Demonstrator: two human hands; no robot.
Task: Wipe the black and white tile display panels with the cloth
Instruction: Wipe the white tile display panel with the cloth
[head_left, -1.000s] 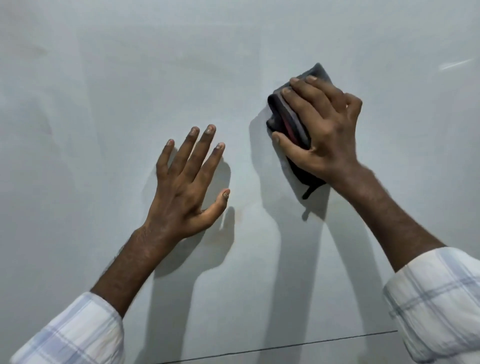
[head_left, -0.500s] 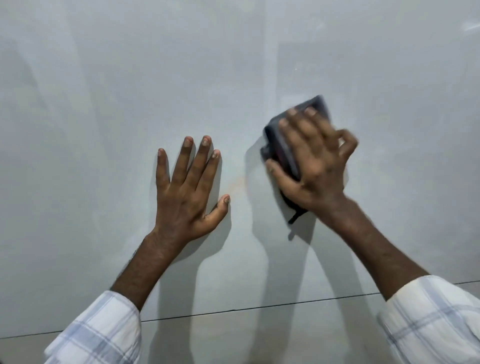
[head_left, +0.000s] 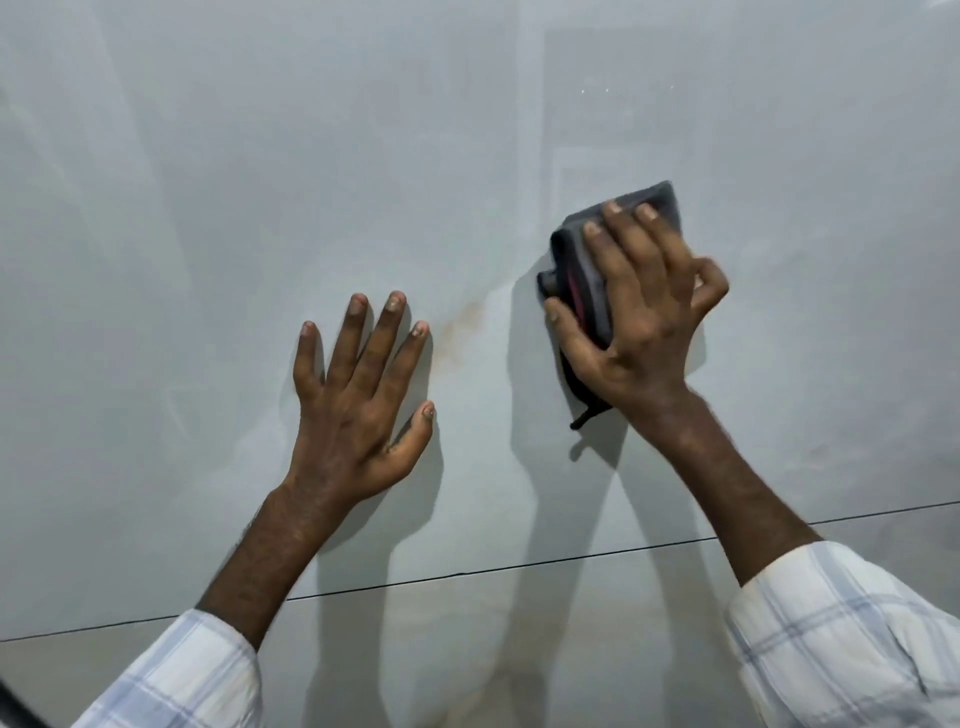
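White panel extends wide around both hands; seam line crosses below the wrists. Right hand grips folded cloth against panel, fingers atop it. Left hand lies flat beside it, fingers spread.

Pale grey glossy tile panel lies open above and right of folded dark grey cloth under right grip. Leftward: narrow open strip with faint brown stain, then left grip spread flat on panel, blocking the way.
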